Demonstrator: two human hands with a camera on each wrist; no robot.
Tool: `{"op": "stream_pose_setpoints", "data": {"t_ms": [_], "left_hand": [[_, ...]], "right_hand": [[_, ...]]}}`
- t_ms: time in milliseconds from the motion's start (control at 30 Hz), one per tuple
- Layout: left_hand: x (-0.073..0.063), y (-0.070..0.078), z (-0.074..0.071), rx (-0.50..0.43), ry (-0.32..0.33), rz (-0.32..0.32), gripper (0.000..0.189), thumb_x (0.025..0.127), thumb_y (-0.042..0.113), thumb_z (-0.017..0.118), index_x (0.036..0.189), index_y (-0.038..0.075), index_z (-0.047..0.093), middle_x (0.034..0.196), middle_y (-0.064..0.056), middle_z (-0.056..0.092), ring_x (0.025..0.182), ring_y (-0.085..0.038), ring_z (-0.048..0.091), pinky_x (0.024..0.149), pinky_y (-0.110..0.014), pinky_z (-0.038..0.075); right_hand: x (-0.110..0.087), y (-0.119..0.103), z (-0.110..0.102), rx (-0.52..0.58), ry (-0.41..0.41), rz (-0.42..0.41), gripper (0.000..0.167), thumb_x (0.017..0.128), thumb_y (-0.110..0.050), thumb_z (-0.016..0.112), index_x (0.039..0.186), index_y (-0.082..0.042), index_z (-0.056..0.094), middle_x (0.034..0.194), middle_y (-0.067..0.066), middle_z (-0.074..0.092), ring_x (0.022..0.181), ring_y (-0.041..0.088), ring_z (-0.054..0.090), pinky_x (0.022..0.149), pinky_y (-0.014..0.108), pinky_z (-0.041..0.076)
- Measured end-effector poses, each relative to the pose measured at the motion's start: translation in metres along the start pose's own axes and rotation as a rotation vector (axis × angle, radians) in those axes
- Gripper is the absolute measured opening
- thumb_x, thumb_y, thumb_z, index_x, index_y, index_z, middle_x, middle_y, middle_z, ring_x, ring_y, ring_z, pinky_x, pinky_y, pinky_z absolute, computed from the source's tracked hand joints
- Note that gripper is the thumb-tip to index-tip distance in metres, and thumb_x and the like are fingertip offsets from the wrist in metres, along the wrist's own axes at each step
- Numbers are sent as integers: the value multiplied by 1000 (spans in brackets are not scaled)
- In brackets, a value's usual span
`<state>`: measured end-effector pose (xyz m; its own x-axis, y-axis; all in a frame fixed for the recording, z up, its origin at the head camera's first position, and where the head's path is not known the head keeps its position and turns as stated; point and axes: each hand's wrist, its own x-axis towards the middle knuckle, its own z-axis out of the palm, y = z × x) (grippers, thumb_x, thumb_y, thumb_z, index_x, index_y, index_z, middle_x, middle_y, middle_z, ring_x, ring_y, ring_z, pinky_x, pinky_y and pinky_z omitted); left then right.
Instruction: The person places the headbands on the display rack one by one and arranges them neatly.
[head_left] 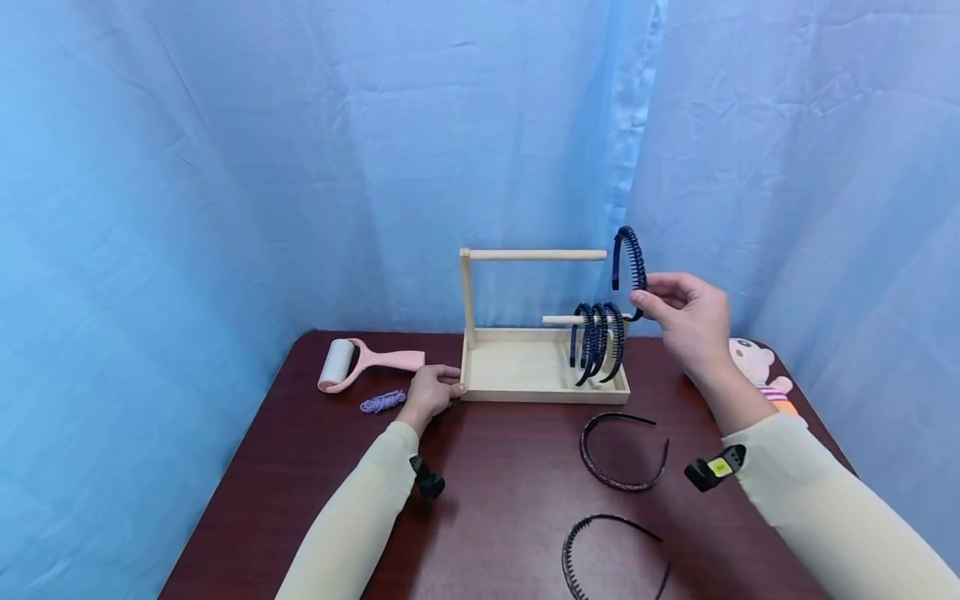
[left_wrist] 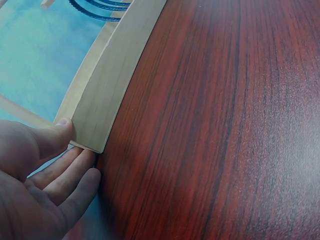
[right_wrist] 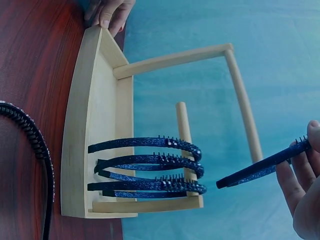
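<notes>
My right hand (head_left: 690, 321) pinches a dark toothed headband (head_left: 627, 232) between thumb and fingers, raised beside the free end of the upper bar (head_left: 540, 255) of a wooden stand. Below, three similar headbands (right_wrist: 130, 145) hang on the stand's shorter lower bar (right_wrist: 183, 120), their ends reaching down over the tray (head_left: 517, 367). At the tray's front left corner is my left hand (head_left: 427, 392). In the left wrist view its thumb (left_wrist: 62, 127) lies on the rim, and the other fingers are against the end of the tray.
Two more headbands lie on the dark red table, one (head_left: 619, 485) before the tray and one (head_left: 567, 558) nearer me. Left of the stand are a pink-handled lint roller (head_left: 390, 360) and a lilac cord bundle (head_left: 382, 402). A plush toy (head_left: 752, 362) sits behind my right forearm. Blue curtains (head_left: 405, 167) hang behind.
</notes>
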<state>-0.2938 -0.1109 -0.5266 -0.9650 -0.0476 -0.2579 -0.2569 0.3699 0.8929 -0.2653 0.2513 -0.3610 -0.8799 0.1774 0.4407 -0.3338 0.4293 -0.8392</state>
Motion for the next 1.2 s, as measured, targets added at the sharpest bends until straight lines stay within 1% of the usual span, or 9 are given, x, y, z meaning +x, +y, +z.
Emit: {"op": "stream_pose_setpoints", "data": {"t_ms": [100, 267, 333, 467, 600, 700, 900, 1067, 1200], "left_hand": [[-1, 1, 0, -4, 2, 0, 34, 95, 9, 75, 128, 5, 71, 117, -15, 74, 94, -22, 73, 75, -34, 60], [-1, 1, 2, -4, 0, -1, 34, 95, 9, 75, 128, 5, 70, 117, -14, 74, 93, -22, 73, 74, -34, 60], [-1, 1, 2, -2, -1, 1, 34, 94, 9, 75, 128, 4, 71, 116, -14, 75, 93, -21, 73, 72, -33, 59], [2, 2, 4, -8, -1, -16, 34, 94, 10, 76, 128, 7, 71, 116, -13, 75, 93, -21, 73, 69, -32, 59], [4, 2, 5, -4, 4, -26, 33, 95, 10, 75, 127, 9, 72, 117, -12, 74, 95, -22, 73, 70, -32, 59], [4, 2, 6, 3, 8, -23, 33, 95, 10, 75, 127, 9, 72, 117, -12, 74, 95, -22, 73, 70, -33, 59], [3, 3, 6, 2, 2, -2, 34, 95, 9, 75, 129, 6, 71, 118, -14, 74, 97, -23, 73, 72, -34, 60], [1, 4, 5, 3, -2, 9, 35, 95, 8, 74, 130, 4, 69, 119, -15, 74, 98, -24, 73, 73, -34, 60], [1, 4, 5, 3, 2, 8, 35, 95, 8, 74, 130, 4, 69, 119, -15, 73, 97, -24, 73, 71, -34, 60]], "right_hand": [[6, 2, 8, 24, -14, 10, 31, 91, -19, 81, 116, -3, 75, 91, -11, 75, 78, -4, 70, 71, 15, 57], [15, 4, 24, 36, -28, 22, 32, 91, -22, 81, 116, -2, 74, 89, -14, 72, 77, -3, 69, 70, 16, 57], [19, 5, 31, 59, -28, 23, 31, 91, -20, 81, 114, -1, 74, 88, -11, 73, 77, -2, 69, 70, 16, 57], [27, 3, 44, 62, -26, 29, 30, 91, -20, 82, 113, -1, 74, 91, -5, 74, 77, -2, 68, 71, 15, 57], [33, -1, 56, 54, -36, 35, 32, 91, -20, 81, 116, -1, 74, 95, 0, 74, 79, -2, 68, 73, 15, 57], [36, -2, 65, 77, -51, 33, 32, 91, -18, 80, 116, 0, 73, 96, 2, 74, 79, -1, 68, 73, 16, 57], [38, -2, 86, 141, -68, 48, 28, 91, -16, 81, 114, -1, 74, 93, 2, 73, 76, 2, 68, 70, 18, 58], [36, -8, 109, 170, -109, 97, 30, 92, -17, 80, 116, -2, 73, 99, 6, 72, 81, 4, 69, 71, 20, 59], [34, -12, 128, 192, -148, 114, 31, 91, -19, 81, 116, -4, 72, 101, 7, 72, 84, 7, 69, 73, 22, 60]]}}
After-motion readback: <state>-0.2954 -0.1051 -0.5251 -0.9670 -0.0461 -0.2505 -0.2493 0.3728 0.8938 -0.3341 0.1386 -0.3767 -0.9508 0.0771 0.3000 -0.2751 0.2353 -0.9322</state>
